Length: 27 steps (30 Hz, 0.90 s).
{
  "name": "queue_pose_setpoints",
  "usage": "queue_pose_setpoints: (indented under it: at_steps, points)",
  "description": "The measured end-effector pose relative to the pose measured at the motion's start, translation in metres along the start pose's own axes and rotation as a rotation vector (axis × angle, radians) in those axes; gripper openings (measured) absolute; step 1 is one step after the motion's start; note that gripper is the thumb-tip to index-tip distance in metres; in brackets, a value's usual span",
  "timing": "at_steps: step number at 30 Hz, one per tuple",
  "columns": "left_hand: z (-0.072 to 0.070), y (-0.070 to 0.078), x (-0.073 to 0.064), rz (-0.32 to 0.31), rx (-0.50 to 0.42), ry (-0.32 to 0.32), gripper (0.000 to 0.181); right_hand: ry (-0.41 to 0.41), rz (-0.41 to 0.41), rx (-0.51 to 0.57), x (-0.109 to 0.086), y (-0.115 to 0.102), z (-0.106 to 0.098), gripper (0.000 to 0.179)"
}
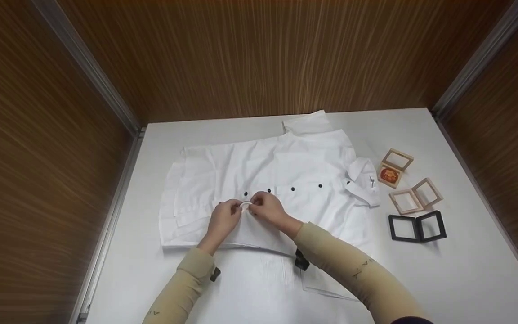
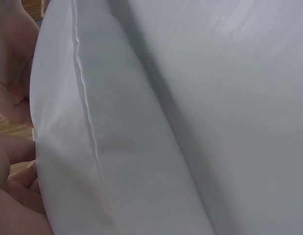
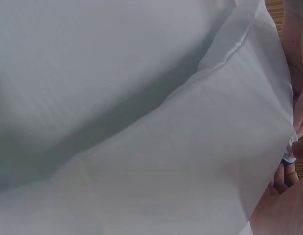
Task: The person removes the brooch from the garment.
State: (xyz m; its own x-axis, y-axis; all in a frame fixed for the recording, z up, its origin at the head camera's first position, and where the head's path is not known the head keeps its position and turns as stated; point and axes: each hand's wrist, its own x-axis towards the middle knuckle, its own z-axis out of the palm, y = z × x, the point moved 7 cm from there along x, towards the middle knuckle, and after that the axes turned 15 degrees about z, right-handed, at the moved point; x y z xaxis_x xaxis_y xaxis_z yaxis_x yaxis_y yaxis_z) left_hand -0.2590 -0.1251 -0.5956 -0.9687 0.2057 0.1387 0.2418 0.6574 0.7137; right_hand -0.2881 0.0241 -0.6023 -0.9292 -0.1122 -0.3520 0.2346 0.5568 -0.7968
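Observation:
A white button shirt (image 1: pixel 304 162) lies sideways on the table, its collar (image 1: pixel 362 180) toward the right. A row of dark buttons (image 1: pixel 292 189) runs along its front. My left hand (image 1: pixel 224 219) pinches the placket edge between thumb and fingers. Close beside it, my right hand (image 1: pixel 268 209) pinches the same edge, and a short strip of cloth arches up between the two. The lifted front panel (image 2: pixel 127 137) fills much of the left wrist view, with fingers at its left edge. In the right wrist view, the raised cloth (image 3: pixel 190 142) hides part of the fingers.
To the right of the shirt stand a small wooden hinged case (image 1: pixel 389 175) with a red round piece, a light wooden hinged frame (image 1: pixel 406 201) and a black hinged frame (image 1: pixel 404 228). Wood-grain panels (image 1: pixel 259 58) wall the white table (image 1: pixel 124 270) at the back and sides.

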Motion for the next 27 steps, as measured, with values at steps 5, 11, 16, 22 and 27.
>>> queue_pose_setpoints:
  at_steps: [5, 11, 16, 22, 27]
  points:
    - [-0.0003, -0.0018, 0.0009, 0.004, -0.006, -0.014, 0.02, -0.024, 0.038, 0.024, 0.0006, 0.0019, 0.0011, 0.008]
    - [-0.0006, -0.0043, 0.0023, 0.005, -0.024, 0.012, 0.018, -0.031, 0.039, 0.0, 0.0019, -0.0006, 0.0022, 0.015]
    - [-0.0006, -0.0041, 0.002, -0.007, -0.033, 0.037, 0.017, -0.02, 0.025, -0.045, 0.0008, -0.0025, 0.0018, 0.021]
    - [-0.0007, -0.0025, 0.0029, -0.001, -0.02, 0.049, 0.015, -0.018, 0.055, -0.059, 0.0009, -0.0013, 0.0011, 0.023]
    - [0.0004, -0.0025, 0.0041, -0.001, -0.014, 0.044, 0.015, 0.001, 0.054, -0.078, 0.0023, -0.0005, 0.0011, 0.023]
